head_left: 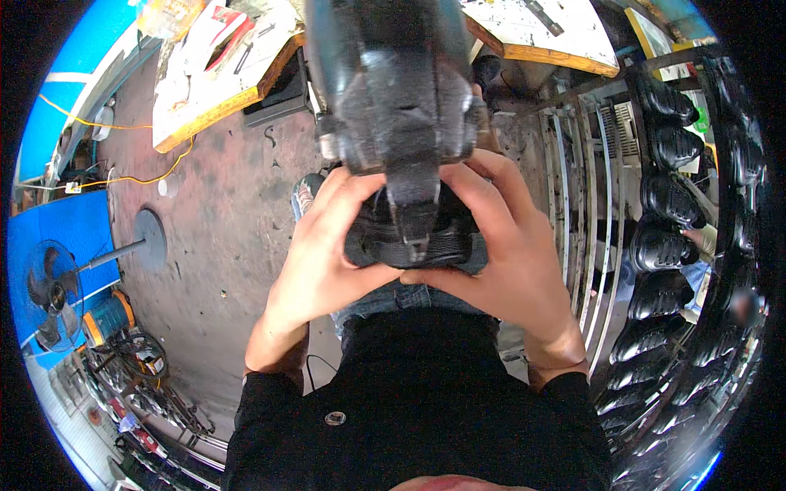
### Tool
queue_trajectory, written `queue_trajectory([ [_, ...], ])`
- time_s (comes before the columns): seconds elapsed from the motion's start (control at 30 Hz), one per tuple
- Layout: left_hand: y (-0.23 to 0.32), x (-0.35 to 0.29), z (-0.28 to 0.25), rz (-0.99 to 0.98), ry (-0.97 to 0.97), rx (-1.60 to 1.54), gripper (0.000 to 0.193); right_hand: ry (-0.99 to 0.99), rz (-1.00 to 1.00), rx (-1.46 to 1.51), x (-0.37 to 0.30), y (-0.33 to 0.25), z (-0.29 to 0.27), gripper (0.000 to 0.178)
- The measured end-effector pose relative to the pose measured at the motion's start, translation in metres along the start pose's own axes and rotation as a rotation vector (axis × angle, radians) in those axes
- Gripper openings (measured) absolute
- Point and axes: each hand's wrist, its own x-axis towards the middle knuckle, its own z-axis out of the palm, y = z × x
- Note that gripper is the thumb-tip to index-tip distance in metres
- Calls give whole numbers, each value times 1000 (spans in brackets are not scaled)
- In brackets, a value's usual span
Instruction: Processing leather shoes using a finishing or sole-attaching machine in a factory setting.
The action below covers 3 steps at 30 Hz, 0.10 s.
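A black shoe (454, 237) sits between my two hands in the middle of the view, its ridged rounded end turned toward me. My left hand (323, 254) wraps round its left side, with the thumb along the near edge. Round the right side curls my right hand (516, 245), and the two thumb tips almost meet at the near edge. Right above the shoe looms a dark machine head (401, 98), blurred at its top. Its narrow lower part covers the shoe's middle, so I cannot tell whether they touch. The fingertips are hidden behind the machine and shoe.
Racks of black shoes (659, 245) line the right side, beside metal rails (585, 213). Worktables with wooden edges stand far left (209, 110) and far right (565, 57). A pedestal fan (57, 290) and yellow cord (168, 173) are at left. Someone's hand (702, 239) shows behind the rack.
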Motion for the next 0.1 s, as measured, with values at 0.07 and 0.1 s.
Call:
queue_trajectory([
  [0.07, -7, -7, 6, -77, 89, -158, 78, 37, -77, 55, 0, 7, 1, 95],
  [0.1, -7, -10, 10, -141, 89, -212, 76, 96, -144, 88, -3, 19, 6, 98],
])
